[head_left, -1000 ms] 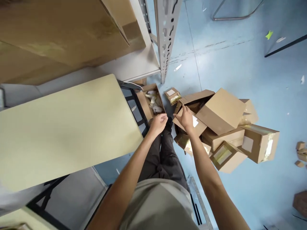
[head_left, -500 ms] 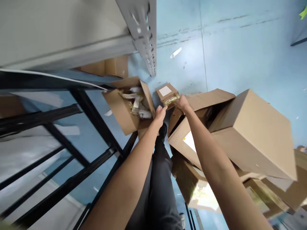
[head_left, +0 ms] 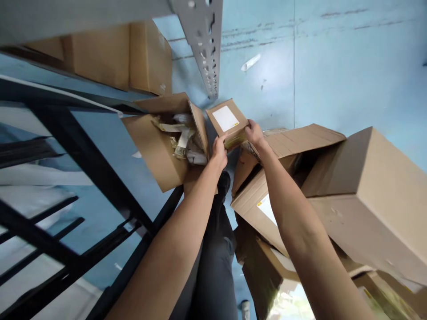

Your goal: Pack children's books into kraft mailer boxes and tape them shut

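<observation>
A small flat cardboard parcel with a white label on top and shiny tape along one edge is held between both my hands, just above the blue floor. My left hand grips its near left edge, fingers closed on it. My right hand grips its right edge. Left of the parcel stands an open cardboard box filled with paper and tape scraps. Right of my arms lies a heap of larger cardboard boxes, some of them open.
A grey perforated shelf post stands just behind the parcel, with cartons on the low shelf at the left. A black metal frame crosses the left side. My dark trouser legs are below. Blue floor lies beyond.
I bent down, so the boxes came closer. Both hands reached to the small parcel on the floor, closed on it and lifted it slightly toward me.
</observation>
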`<state>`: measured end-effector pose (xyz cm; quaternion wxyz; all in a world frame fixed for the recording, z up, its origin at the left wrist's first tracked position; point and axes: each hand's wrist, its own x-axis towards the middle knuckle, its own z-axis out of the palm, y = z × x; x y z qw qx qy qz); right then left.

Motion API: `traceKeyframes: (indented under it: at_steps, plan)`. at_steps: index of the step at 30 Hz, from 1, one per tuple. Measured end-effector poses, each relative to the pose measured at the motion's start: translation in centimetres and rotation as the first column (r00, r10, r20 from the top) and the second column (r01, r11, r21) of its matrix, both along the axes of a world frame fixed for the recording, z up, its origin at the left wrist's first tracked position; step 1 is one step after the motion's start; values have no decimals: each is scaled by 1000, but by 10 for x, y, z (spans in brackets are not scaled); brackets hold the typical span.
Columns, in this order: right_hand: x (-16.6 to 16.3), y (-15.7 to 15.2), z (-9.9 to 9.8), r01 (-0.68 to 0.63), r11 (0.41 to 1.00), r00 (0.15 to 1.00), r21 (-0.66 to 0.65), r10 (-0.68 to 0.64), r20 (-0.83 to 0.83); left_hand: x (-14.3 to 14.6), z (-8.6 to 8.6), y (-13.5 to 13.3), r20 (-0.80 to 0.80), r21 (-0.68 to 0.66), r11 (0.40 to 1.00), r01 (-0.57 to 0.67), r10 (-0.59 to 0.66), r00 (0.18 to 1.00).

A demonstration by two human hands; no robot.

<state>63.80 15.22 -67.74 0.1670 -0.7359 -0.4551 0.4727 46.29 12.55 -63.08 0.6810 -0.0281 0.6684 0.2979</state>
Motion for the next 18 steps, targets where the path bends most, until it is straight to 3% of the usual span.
traceKeyframes:
  at_steps: [3, 7, 12, 15, 18]
  plan:
    - [-8, 0, 53, 44, 995, 999, 89, -42, -29, -5, 49, 10, -24, 74, 997, 11, -9, 1000]
    - [-17, 3, 146, 162, 972, 986, 167, -165, 1, -7, 136, 20, -11, 110, 991, 75, -74, 997]
    - [-34, -27, 305, 162, 947, 982, 279, -183, 49, -20, 267, -11, -2, 131, 982, 137, -138, 990]
    - [-53, -71, 407, 128, 930, 978, 344, -176, 114, -35, 346, -50, 36, 139, 974, 178, -185, 982]
    - [-73, -127, 495, 84, 925, 976, 370, -151, 155, -50, 415, -96, 37, 56, 971, 233, -235, 971]
